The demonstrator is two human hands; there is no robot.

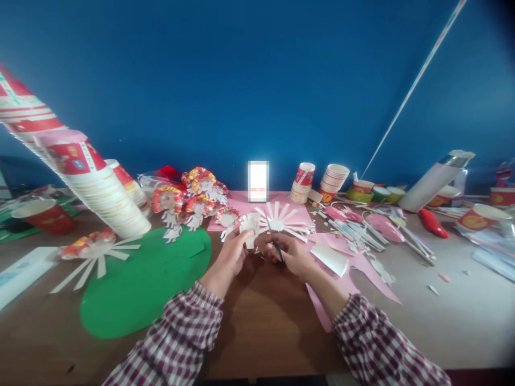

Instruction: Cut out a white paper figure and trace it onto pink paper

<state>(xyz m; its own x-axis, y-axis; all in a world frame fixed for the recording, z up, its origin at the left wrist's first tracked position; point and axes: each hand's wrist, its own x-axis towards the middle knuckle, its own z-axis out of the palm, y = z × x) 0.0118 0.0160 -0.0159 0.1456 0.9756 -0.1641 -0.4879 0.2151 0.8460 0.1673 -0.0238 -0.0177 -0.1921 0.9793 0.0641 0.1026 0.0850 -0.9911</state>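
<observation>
Between the thumb and fingers of my left hand [233,250] is a small white paper cutout [252,228], held upright over the table. My right hand [293,254] is closed around dark-handled scissors [277,247], whose blades point up and toward the cutout. I cannot tell whether the blades touch the paper. Just behind both hands lies a white paper cup cut into spread strips [278,216], resting on a pink sheet [237,202]. Several paper figures with red and yellow ruffled rims [197,206] are grouped left of my hands.
A green paper oval [148,284] covers the table's left side. A tall leaning cup stack [92,182] rises at left; shorter cup stacks [302,182] stand near the blue wall. Pink paper scraps [372,271], paper strips, a red marker-like object [433,223] and a white cylinder [434,182] lie right.
</observation>
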